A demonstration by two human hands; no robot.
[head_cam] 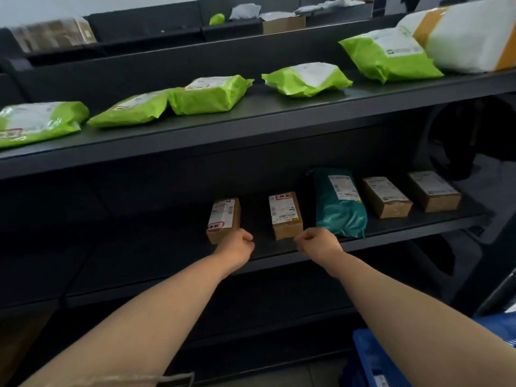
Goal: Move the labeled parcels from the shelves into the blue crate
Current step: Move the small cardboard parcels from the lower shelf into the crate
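Two small cardboard parcels, left one, right one, on lower shelf, long axes running front to back, left hand and right hand fisted, empty, at shelf's front edge, blue crate below right.

Green mailers glossy plastic; boxes matt cardboard; shelf matt.

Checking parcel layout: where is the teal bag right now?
The teal bag lies on the lower shelf, right of centre, between two cardboard boxes, just beyond the right hand.
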